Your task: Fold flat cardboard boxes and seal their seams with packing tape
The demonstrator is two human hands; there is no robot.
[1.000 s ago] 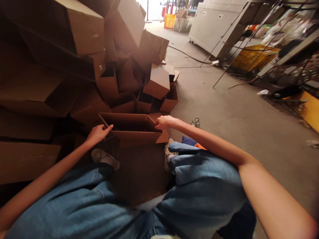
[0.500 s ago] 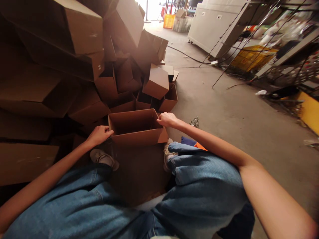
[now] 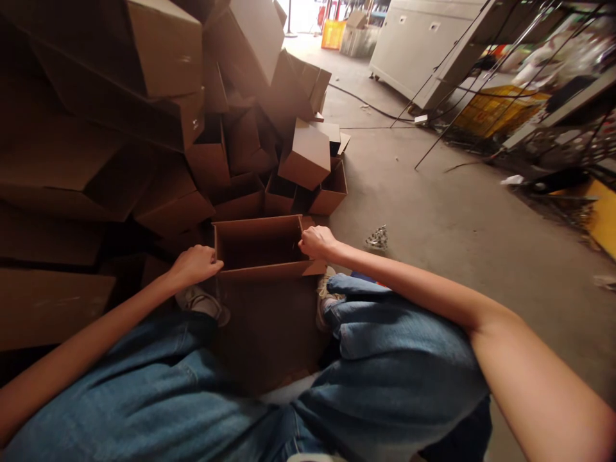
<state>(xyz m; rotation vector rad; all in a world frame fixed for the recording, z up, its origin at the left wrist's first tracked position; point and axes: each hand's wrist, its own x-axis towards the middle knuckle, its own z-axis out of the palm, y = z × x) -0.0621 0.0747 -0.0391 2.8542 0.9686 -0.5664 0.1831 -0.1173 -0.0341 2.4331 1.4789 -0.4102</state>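
An open brown cardboard carton (image 3: 269,321) stands upright between my knees, with its flaps spread outward. My left hand (image 3: 194,266) grips the left top edge of the carton. My right hand (image 3: 317,242) holds the right edge, its fingers curled over the rim. Nothing shows inside the carton from this angle, though its bottom is in shadow. My blue denim jeans (image 3: 399,346) cover my legs on both sides, and my left shoe (image 3: 199,303) and right shoe (image 3: 326,301) sit beside the carton.
A tall heap of cardboard cartons (image 3: 144,83) rises ahead and to the left. Crumpled foil (image 3: 378,239) lies on the concrete floor (image 3: 457,212) to the right. Farther right stand a metal rack (image 3: 543,135), a yellow crate (image 3: 500,109) and a white cabinet (image 3: 423,51).
The carton has gone from a skewed, flattened shape to a squarer one. My hands have come closer together on its edges, and my right hand sits slightly lower.
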